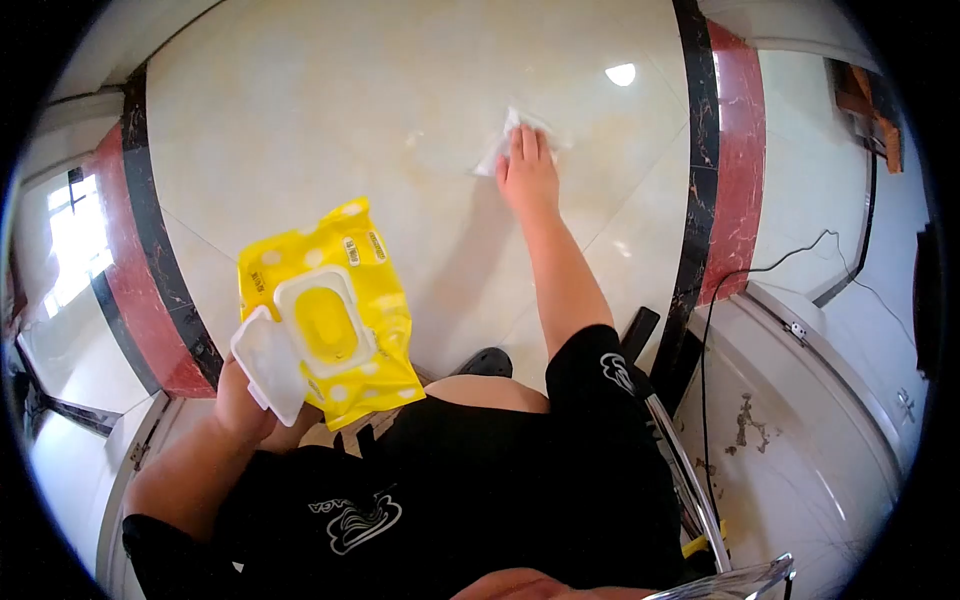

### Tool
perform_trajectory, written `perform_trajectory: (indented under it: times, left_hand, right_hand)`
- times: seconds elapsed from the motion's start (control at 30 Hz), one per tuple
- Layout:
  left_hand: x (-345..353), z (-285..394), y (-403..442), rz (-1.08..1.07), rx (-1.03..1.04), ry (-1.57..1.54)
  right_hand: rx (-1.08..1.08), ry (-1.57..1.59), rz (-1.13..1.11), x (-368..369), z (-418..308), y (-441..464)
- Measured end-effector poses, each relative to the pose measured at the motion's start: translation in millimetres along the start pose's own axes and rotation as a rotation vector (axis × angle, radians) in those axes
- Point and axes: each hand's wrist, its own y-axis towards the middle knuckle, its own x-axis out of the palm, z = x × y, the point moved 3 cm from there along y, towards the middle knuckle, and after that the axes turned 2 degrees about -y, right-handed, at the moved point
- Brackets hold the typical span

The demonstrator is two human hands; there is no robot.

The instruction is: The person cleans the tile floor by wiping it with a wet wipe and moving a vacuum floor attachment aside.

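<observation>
My left hand (240,403) grips a yellow pack of wet wipes (395,345) with pale dots, held tilted in front of my body. Its white plastic lid (268,365) stands flipped open to the left, and the pack hides part of that hand's fingers. Out on the pale tiled floor (330,130), my right hand (528,175) presses a white wipe (497,150) down under its fingers, arm stretched forward. The wipe spreads out around the fingertips, and its edges are slightly blurred.
Dark stone strips and red bands (735,160) border the floor on both sides. A black cable (765,268) runs along the right, above a scuffed white panel (770,430). A dark shoe (487,363) shows below, and a chrome metal tube (690,470) is beside my right side.
</observation>
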Motion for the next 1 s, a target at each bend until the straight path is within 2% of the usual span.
perform_trajectory:
  times: [0.17, 0.23, 0.3, 0.37, 0.43, 0.57, 0.67, 0.83, 1.0]
  left_hand:
    - [1.2, -2.3, 0.0, -0.061, 0.033, 0.014]
    - [-0.8, -4.0, 0.5, -0.048, 0.012, 0.023]
    - [-2.6, 0.4, -0.1, -0.042, 0.057, 0.156]
    - [-0.1, 0.0, -1.3, -0.066, 0.052, 0.108]
    - [0.7, -2.3, 0.9, -0.108, 0.048, 0.048]
    - [-0.3, -4.6, 0.9, -0.084, 0.034, 0.040]
    - [-6.5, -1.6, 0.9, -0.044, 0.045, 0.114]
    - [-2.2, -3.9, 5.1, -0.046, 0.056, 0.068]
    - [7.4, -2.9, 2.3, -0.040, 0.068, 0.143]
  right_hand:
    - [-0.045, -0.008, -0.081, -8.6, 2.6, -13.2]
    - [0.006, -0.021, -0.004, -8.9, 11.8, 11.5]
    - [0.046, -0.005, -0.025, -7.6, 9.7, 17.7]
    - [0.082, 0.002, -0.033, -5.2, 6.3, 9.3]
    - [-0.007, 0.009, 0.001, -1.8, -0.9, -20.5]
    - [-0.019, 0.044, -0.038, -10.0, 7.9, -16.3]
    - [0.116, 0.050, 0.004, -5.8, 14.7, -2.2]
    - [0.009, 0.056, -0.082, -6.9, 1.0, -27.1]
    - [0.107, 0.045, -0.032, -3.8, 15.1, -6.8]
